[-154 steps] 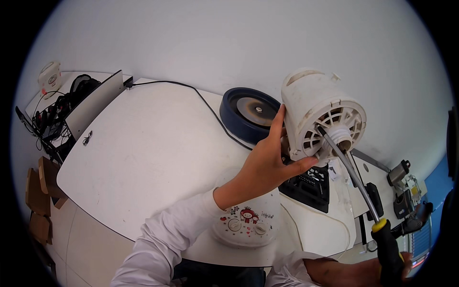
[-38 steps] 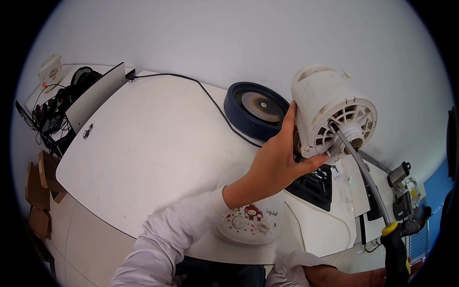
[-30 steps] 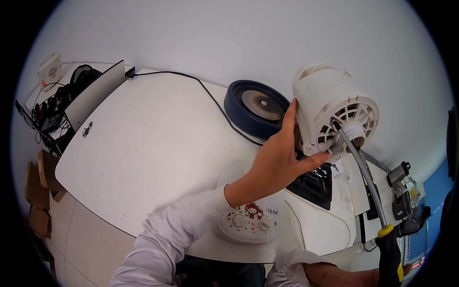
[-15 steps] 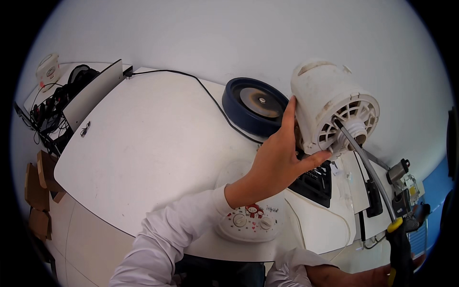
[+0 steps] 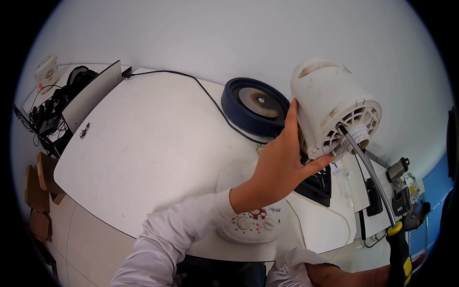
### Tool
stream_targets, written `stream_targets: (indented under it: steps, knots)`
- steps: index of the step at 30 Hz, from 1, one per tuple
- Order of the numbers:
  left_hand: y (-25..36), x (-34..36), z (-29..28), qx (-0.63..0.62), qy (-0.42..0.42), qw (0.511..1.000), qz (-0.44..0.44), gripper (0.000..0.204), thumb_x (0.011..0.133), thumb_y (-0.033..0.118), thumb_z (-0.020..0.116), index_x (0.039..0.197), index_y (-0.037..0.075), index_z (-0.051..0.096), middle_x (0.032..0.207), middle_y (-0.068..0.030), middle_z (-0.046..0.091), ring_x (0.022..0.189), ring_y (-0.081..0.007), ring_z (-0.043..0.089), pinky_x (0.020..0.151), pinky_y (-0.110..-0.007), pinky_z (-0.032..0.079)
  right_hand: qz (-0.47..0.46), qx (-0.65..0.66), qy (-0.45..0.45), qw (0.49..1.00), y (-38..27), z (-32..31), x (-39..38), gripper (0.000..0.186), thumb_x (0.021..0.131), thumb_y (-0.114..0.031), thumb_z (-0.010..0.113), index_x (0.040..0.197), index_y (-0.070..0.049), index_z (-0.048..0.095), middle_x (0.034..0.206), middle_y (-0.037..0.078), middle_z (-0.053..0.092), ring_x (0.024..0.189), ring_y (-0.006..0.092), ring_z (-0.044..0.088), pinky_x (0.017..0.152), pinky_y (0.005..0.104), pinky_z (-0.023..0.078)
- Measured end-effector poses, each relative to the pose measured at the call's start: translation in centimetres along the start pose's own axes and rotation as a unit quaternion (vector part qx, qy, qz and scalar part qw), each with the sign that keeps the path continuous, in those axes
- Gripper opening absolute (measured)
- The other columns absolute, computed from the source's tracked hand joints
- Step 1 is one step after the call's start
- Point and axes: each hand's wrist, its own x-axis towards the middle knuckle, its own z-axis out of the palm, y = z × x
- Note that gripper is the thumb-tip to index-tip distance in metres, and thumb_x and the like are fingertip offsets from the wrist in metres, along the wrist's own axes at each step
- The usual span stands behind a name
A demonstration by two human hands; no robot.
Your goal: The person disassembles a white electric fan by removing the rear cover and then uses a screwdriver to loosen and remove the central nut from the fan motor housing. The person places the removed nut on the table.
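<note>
My left hand [image 5: 273, 167] is curved round the side of a white cylindrical motor housing [image 5: 320, 93] with a slotted, vented end, thumb near its lower rim. The housing is scuffed and tilted, its vents facing right and down. In my right hand [image 5: 416, 264], partly hidden at the lower right edge, is a screwdriver [image 5: 370, 174] with a long, curved-looking metal shaft and black and yellow handle. Its tip reaches a vent slot beside the central threaded collar. Below my left wrist is a white base [image 5: 253, 234] with two knobs and cartoon prints, partly covered by the arm.
A dark blue round dish-shaped thing [image 5: 230, 110] with a metal disc lies by the wall. A black tool case [image 5: 322, 189] sits behind the hand. A black cable [image 5: 201, 86] crosses the white table [image 5: 129, 143]. Cardboard boxes [image 5: 37, 196] stand at left.
The housing has shifted slightly right and down in the picture, my left hand with it. The screwdriver has moved slightly, its tip still at the vents.
</note>
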Motion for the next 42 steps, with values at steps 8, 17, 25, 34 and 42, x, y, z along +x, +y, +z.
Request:
stream_targets:
  steps: [8,17,25,34,42]
  knots:
    - [0.3,0.1,-0.3,0.068,-0.002,0.998,0.004,0.105,0.077,0.042,0.071,0.14,-0.012,0.006,0.098,-0.023,0.062,0.083,-0.0299,0.065,0.069,-0.034,0.051,-0.002,0.008,0.009,1.0,-0.1,0.3,0.0,0.048,0.087,-0.011,0.053,0.132,-0.02,0.039,0.134,0.008,0.029,0.13,0.0295,0.03,0.111,0.0588,0.01]
    - [0.5,-0.1,-0.3,0.073,0.009,0.997,0.018,0.106,0.076,0.038,0.074,0.139,-0.014,0.006,0.092,-0.0213,0.062,0.072,-0.0261,0.064,0.063,-0.031,0.05,-0.001,0.027,0.047,0.999,-1.0,0.0,-0.1,0.049,0.086,-0.011,0.055,0.132,-0.02,0.039,0.133,0.009,0.029,0.13,0.0289,0.029,0.112,0.0586,0.007]
    - [0.6,0.0,-0.1,0.048,-0.01,0.999,-0.007,0.106,0.076,0.034,0.075,0.139,-0.014,0.005,0.09,-0.0197,0.063,0.071,-0.0261,0.064,0.063,-0.031,0.05,-0.007,0.019,0.05,0.999,-1.6,0.4,0.3,0.049,0.086,-0.011,0.056,0.131,-0.019,0.04,0.133,0.009,0.029,0.129,0.0292,0.03,0.112,0.0582,0.007]
    - [0.5,0.1,-0.2,0.033,-0.008,0.999,0.007,0.106,0.076,0.031,0.075,0.14,-0.012,0.002,0.099,-0.0226,0.063,0.084,-0.0302,0.066,0.07,-0.032,0.051,-0.018,0.012,0.052,0.998,-1.1,-0.4,0.3,0.043,0.091,-0.015,0.05,0.132,-0.017,0.038,0.138,0.013,0.031,0.127,0.0366,0.036,0.104,0.0572,0.024]
    - [0.6,0.3,0.1,0.036,-0.019,0.999,0.014,0.104,0.077,0.029,0.074,0.141,-0.01,0.0,0.103,-0.0223,0.062,0.09,-0.0325,0.065,0.075,-0.034,0.05,-0.091,0.031,0.065,0.993,0.0,-0.7,0.9,0.039,0.095,-0.019,0.044,0.133,-0.015,0.037,0.142,0.017,0.034,0.125,0.0431,0.041,0.098,0.0563,0.04]
